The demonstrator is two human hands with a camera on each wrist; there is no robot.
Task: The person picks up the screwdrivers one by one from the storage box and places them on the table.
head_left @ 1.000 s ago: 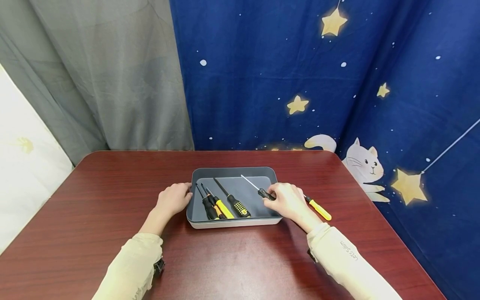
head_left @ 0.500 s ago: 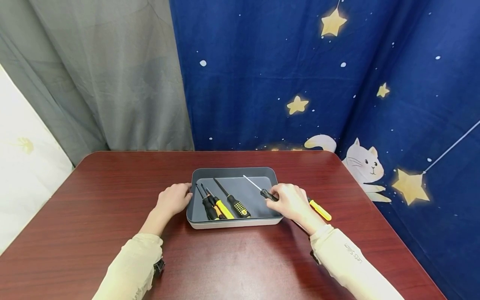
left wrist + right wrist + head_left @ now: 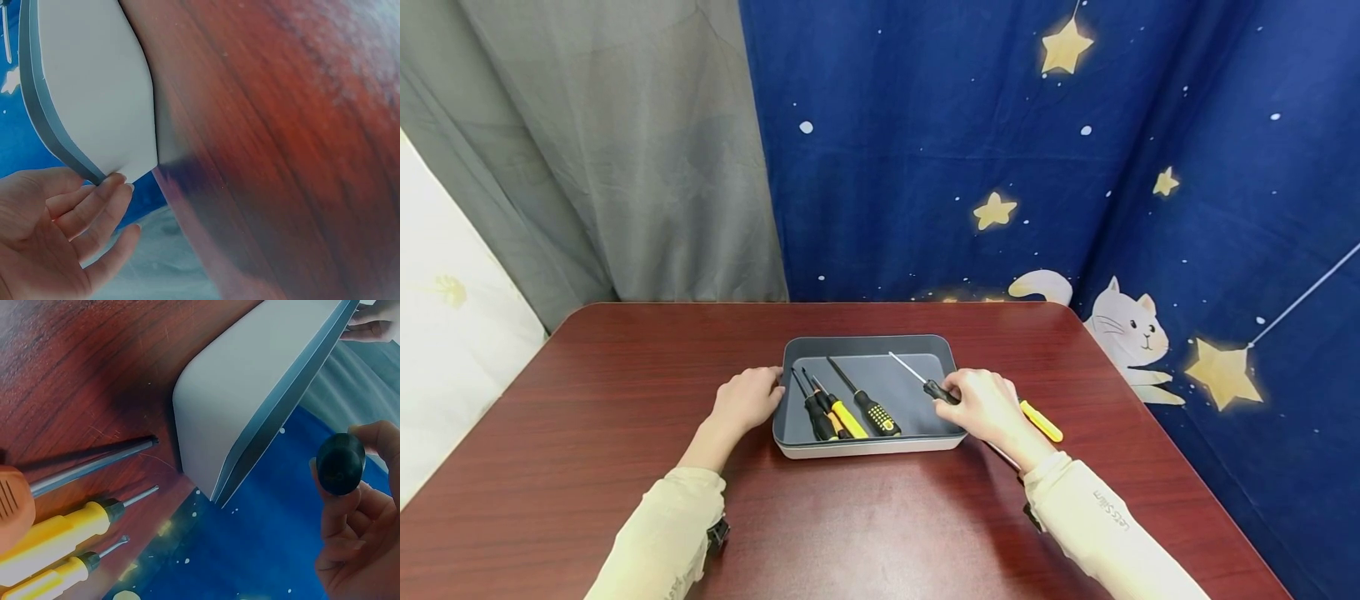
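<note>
A grey-lined tray point(image 3: 872, 450) with a pale outside stands on the table. My left hand point(image 3: 748, 397) pinches its left rim; in the left wrist view the fingertips point(image 3: 115, 181) press the outer wall, the thumb at the rim. Over the tray's right side, my right hand point(image 3: 988, 406) grips a black-handled screwdriver point(image 3: 937, 391) between thumb and fingers, shaft slanting toward the far left. In the right wrist view its round handle end point(image 3: 340, 464) faces the camera. Inside the tray lie a black-and-yellow screwdriver point(image 3: 877, 415), a yellow one point(image 3: 848, 417), a black one point(image 3: 820, 418) and a partly covered orange one.
Right of the tray, partly behind my right arm, a yellow screwdriver point(image 3: 1041, 421) lies on the table point(image 3: 625, 375). The right wrist view shows a second yellow screwdriver point(image 3: 59, 581) and an orange-handled one point(image 3: 14, 503) there. Curtains point(image 3: 925, 167) hang behind the table.
My right hand has shifted slightly to the right with the black-handled screwdriver, covering more of the yellow screwdriver on the table. My left hand and the tray have stayed put.
</note>
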